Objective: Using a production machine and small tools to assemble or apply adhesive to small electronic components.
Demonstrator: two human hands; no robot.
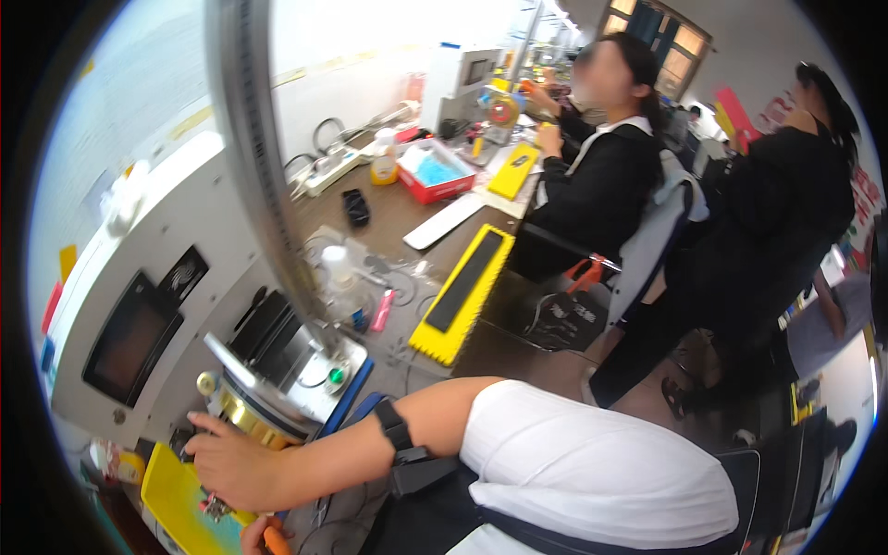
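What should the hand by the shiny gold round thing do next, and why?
Probably ease the right hand a little closer to the round brass-coloured metal fixture: its fingers reach the fixture's base without gripping. The left hand pinches something orange over the flat yellow tray.

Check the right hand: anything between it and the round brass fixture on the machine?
Nothing visible. The right hand lies at the base of the round brass fixture, fingers reaching its lower left edge, over the yellow tray. The left hand, low at the frame edge, holds something orange.
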